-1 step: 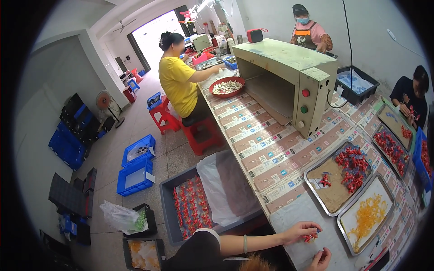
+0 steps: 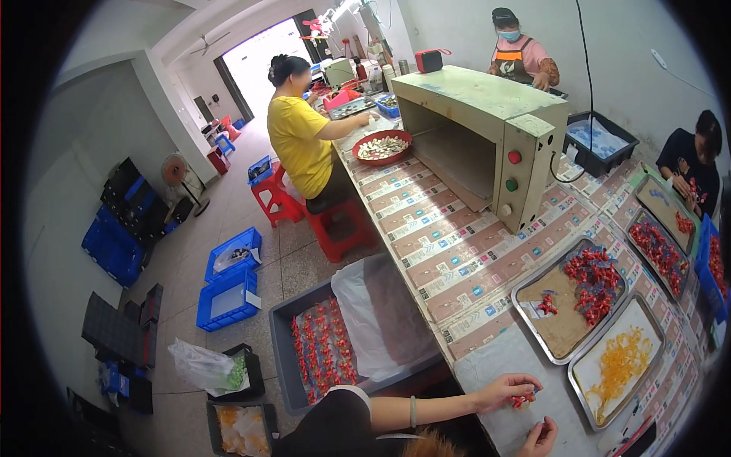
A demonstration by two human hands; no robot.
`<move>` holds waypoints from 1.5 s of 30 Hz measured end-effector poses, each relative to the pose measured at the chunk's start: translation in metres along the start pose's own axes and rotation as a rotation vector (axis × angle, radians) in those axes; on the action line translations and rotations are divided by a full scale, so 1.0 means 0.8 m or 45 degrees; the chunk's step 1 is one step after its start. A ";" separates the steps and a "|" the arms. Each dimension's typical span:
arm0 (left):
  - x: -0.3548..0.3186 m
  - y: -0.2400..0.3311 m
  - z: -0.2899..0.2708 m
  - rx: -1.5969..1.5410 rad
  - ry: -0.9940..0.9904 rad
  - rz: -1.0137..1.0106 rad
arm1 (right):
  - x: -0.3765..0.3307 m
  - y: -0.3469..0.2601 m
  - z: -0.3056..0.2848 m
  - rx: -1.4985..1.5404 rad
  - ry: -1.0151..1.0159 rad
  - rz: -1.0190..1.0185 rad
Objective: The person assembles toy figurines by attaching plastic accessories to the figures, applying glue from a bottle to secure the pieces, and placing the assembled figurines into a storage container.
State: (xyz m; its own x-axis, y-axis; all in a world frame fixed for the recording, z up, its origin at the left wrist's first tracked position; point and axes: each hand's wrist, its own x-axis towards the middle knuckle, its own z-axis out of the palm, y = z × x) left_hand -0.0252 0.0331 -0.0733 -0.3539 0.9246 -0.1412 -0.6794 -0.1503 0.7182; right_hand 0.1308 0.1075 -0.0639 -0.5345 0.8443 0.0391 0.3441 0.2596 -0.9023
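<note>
My left hand point(image 2: 505, 391) reaches in over the near corner of the table, its fingers closed around a small red figure piece point(image 2: 523, 400) with a bluish part at its top. Close below it, at the lower edge, is my right hand point(image 2: 539, 439) with thumb and fingers curled together; anything pinched there is too small to make out. Beyond the hands lies a metal tray point(image 2: 560, 343) with many red and blue pieces point(image 2: 598, 286) heaped at its far side. A second metal tray point(image 2: 575, 373) beside it holds translucent yellow-orange pieces point(image 2: 623, 359).
A cream metal oven-like box point(image 2: 472, 99) stands on the table, past it a red bowl point(image 2: 384, 147) of pale pieces. On the floor at left sits a grey crate point(image 2: 285, 358) with rows of red pieces. Several co-workers, one in a yellow shirt point(image 2: 297, 137), are around the table.
</note>
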 end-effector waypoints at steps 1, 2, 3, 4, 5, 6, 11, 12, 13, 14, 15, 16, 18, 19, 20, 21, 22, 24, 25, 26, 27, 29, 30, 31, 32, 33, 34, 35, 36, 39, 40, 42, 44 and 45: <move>0.000 -0.003 -0.001 0.003 0.000 0.000 | -0.001 -0.008 -0.001 0.003 0.001 -0.001; 0.002 -0.007 -0.004 0.011 0.010 0.006 | -0.001 -0.018 -0.003 -0.003 -0.002 0.011; 0.002 -0.006 -0.003 0.020 0.021 0.011 | -0.001 -0.024 -0.003 -0.008 -0.003 0.023; 0.001 -0.004 -0.003 0.023 0.021 0.011 | -0.001 -0.024 -0.003 -0.004 -0.003 0.023; 0.000 -0.002 -0.002 0.025 0.013 0.011 | -0.001 -0.022 -0.002 -0.004 0.006 0.008; -0.002 0.000 0.000 0.025 0.007 0.014 | -0.001 -0.021 -0.002 -0.005 0.011 -0.008; -0.006 0.002 0.005 0.021 0.016 0.027 | -0.006 -0.018 -0.005 0.020 0.089 -0.032; -0.007 0.005 0.005 0.021 0.007 0.012 | -0.007 -0.014 -0.004 0.129 0.156 0.029; -0.007 0.005 0.005 0.020 0.015 0.009 | -0.006 -0.007 -0.002 0.325 0.187 -0.029; -0.006 0.005 0.004 0.012 0.023 0.013 | -0.006 -0.004 -0.002 0.325 0.182 -0.021; -0.006 0.002 0.004 -0.001 0.034 0.010 | -0.004 -0.019 -0.007 0.388 0.247 -0.012; -0.005 0.001 0.003 -0.006 0.046 0.003 | -0.001 -0.034 -0.013 0.451 0.310 -0.006; -0.003 0.000 0.000 0.009 0.051 0.023 | 0.013 -0.047 -0.029 0.426 0.322 -0.096; -0.002 0.000 -0.001 -0.002 0.065 0.012 | 0.019 -0.053 -0.034 0.417 0.312 -0.081; -0.001 0.000 -0.002 0.008 0.045 0.005 | 0.027 -0.058 -0.039 0.469 0.470 -0.137; -0.001 0.001 -0.003 0.020 0.024 -0.001 | 0.032 -0.066 -0.043 0.520 0.630 -0.196; 0.001 0.001 -0.003 0.011 0.035 -0.010 | 0.035 -0.079 -0.047 0.513 0.622 -0.183; 0.003 0.002 -0.002 0.006 0.012 0.014 | 0.040 -0.101 -0.056 0.438 0.716 -0.389; 0.002 0.001 -0.004 -0.002 0.014 0.014 | 0.043 -0.100 -0.060 0.548 0.670 -0.439; 0.001 0.001 -0.006 -0.011 0.011 0.004 | 0.041 -0.098 -0.060 0.542 0.666 -0.442; 0.002 0.001 -0.007 -0.015 0.008 0.001 | 0.038 -0.093 -0.060 0.389 0.604 -0.446; 0.000 -0.002 -0.010 -0.010 0.023 0.010 | 0.032 -0.080 -0.055 0.239 0.536 -0.464; 0.000 -0.004 -0.009 -0.001 0.031 0.006 | 0.027 -0.067 -0.046 0.406 0.475 -0.378; -0.001 -0.001 -0.006 -0.003 0.023 0.017 | 0.024 -0.058 -0.038 0.569 0.411 -0.291; -0.003 0.002 -0.002 0.020 0.024 0.009 | 0.019 -0.053 -0.032 0.554 0.344 -0.222; -0.004 0.004 -0.001 0.044 0.026 0.002 | 0.012 -0.052 -0.025 0.540 0.276 -0.153; -0.004 0.006 -0.001 0.049 0.021 0.015 | 0.007 -0.054 -0.018 0.500 0.182 -0.060; -0.004 0.005 -0.001 0.059 0.020 0.027 | 0.005 -0.053 -0.012 0.459 0.090 0.032; -0.006 0.002 -0.001 0.064 0.022 0.039 | 0.004 -0.047 -0.006 0.460 0.088 0.020; -0.006 0.001 -0.002 0.057 -0.023 0.013 | 0.008 -0.034 0.011 0.272 -0.072 0.054; -0.006 0.003 0.000 0.063 -0.030 0.018 | 0.009 -0.034 0.014 0.204 -0.151 0.009; -0.008 0.007 0.004 0.085 0.022 0.054 | 0.010 -0.038 0.018 0.138 -0.224 -0.040; -0.007 0.006 0.004 0.102 0.014 0.065 | 0.011 -0.048 0.024 0.363 -0.302 0.149; -0.007 0.006 0.003 0.115 0.012 0.074 | 0.012 -0.044 0.027 0.367 -0.299 0.143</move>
State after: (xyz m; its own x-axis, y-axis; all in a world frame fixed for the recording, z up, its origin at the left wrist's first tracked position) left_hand -0.0250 0.0282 -0.0675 -0.3973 0.9118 -0.1041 -0.5972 -0.1708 0.7837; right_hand 0.0967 0.0962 -0.0408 -0.6792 0.7212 -0.1359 0.1971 0.0010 -0.9804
